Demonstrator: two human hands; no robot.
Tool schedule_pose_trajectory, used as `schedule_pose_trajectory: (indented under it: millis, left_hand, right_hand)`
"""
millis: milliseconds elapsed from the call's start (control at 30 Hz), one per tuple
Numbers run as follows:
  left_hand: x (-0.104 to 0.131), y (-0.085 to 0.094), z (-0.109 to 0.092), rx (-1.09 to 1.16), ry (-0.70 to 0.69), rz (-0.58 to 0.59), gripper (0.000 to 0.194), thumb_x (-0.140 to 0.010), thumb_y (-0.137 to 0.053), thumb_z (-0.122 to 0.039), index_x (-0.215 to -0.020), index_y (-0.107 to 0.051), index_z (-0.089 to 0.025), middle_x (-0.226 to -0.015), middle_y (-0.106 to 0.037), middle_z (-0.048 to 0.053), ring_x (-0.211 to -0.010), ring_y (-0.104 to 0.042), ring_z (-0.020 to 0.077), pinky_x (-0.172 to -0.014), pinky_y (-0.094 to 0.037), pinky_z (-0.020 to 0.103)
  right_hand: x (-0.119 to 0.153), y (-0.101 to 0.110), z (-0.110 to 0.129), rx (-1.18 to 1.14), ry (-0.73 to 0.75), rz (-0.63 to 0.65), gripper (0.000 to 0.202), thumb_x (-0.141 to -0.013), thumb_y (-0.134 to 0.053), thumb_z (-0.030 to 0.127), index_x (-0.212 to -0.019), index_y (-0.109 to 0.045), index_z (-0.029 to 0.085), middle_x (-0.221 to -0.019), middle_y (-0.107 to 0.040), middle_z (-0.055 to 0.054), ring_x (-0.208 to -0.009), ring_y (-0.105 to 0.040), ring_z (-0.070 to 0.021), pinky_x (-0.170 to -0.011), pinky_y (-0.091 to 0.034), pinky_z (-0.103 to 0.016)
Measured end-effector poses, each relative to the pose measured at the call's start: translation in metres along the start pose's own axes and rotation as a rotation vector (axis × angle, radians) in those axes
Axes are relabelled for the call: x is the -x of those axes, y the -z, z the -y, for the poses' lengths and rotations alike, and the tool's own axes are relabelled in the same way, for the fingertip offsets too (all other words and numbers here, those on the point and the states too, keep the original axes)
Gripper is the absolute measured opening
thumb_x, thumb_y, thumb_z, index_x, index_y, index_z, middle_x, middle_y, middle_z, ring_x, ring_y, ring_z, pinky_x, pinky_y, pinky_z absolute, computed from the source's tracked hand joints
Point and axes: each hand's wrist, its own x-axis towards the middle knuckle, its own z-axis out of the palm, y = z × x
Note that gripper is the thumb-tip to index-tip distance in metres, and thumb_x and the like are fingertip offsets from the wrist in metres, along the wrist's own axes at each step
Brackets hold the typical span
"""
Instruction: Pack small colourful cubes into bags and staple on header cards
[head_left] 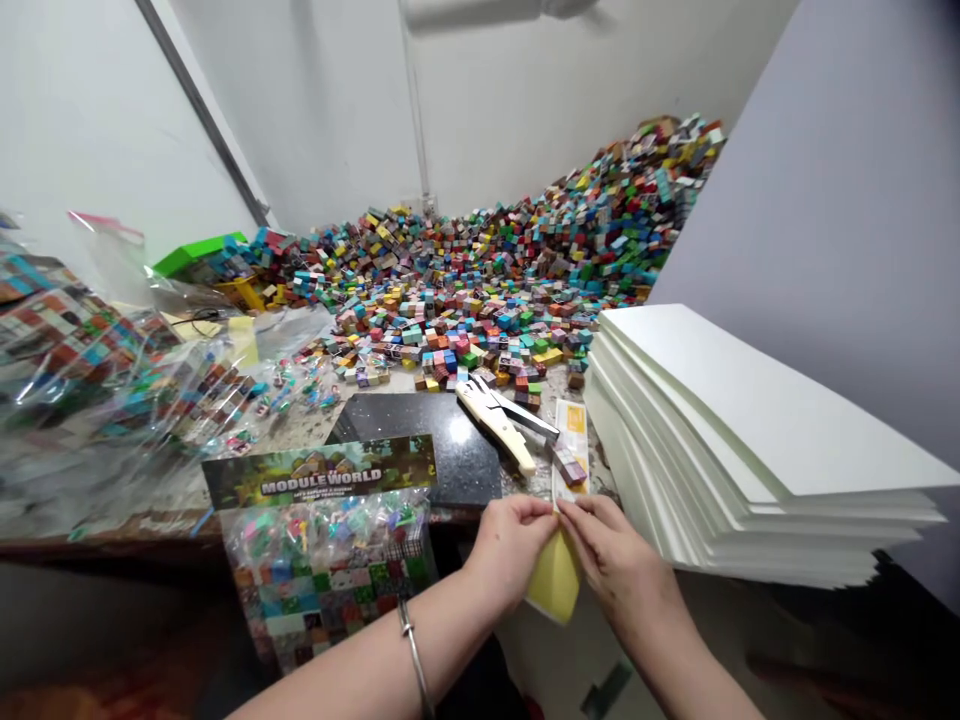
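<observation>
Pinching a yellow paper sheet in both hands

Gripping the yellow paper sheet (555, 580) by its far end, the left hand (510, 550) and right hand (615, 550) have thumbs and fingers closed on it, fingertips nearly meeting. The sheet hangs toward the near side, just off the table's near edge. Beyond it lies a white label strip (572, 416) with a small cube (570, 465) on it; whether sheet and strip join is unclear. To the left, a cream-handled plier stapler (496, 425) rests partly on a black stone slab (405, 415). Near left is a bag headed MODULEWORLD (330, 570); right, a stack of white boards (750, 430); far, a heap of colorful cubes (487, 270).
</observation>
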Motion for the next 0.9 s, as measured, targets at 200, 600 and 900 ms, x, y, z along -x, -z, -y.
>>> schedule_pose_trajectory:
  millis: [200,600,900]
  left_hand:
    - [0.0,0.002,-0.002,-0.132,-0.046,-0.011,0.019,-0.067,-0.058,-0.023,-0.075,-0.071,-0.011,-0.067,-0.065,0.005,-0.061,-0.053,0.0141,-0.058,-0.039,0.024]
    - [-0.004,0.001,0.003,-0.049,0.025,-0.049,0.016,-0.063,-0.058,-0.024,-0.07,-0.066,-0.012,-0.064,-0.062,0.004,-0.06,-0.052,0.0146,-0.055,-0.038,0.024]
    - [0.008,-0.003,-0.01,0.276,0.133,0.044,0.039,-0.068,-0.054,-0.05,-0.078,-0.059,-0.012,-0.06,-0.056,0.002,-0.051,-0.049,0.0101,-0.05,-0.036,0.022]
  right_hand:
    - [-0.011,0.009,0.004,0.172,0.115,0.05,0.024,-0.083,-0.038,0.013,-0.079,-0.062,0.018,-0.072,-0.06,-0.004,-0.058,-0.057,-0.014,-0.04,-0.033,-0.022]
    - [-0.035,0.018,0.001,0.163,0.025,0.035,0.019,-0.083,-0.039,0.023,-0.07,-0.053,0.019,-0.071,-0.053,-0.002,-0.049,-0.051,-0.0113,-0.038,-0.026,-0.024]
    - [-0.034,0.025,-0.005,-0.07,-0.086,0.081,0.02,-0.085,-0.038,0.026,-0.075,-0.055,0.021,-0.076,-0.055,-0.002,-0.062,-0.059,-0.0143,-0.053,-0.045,-0.026]
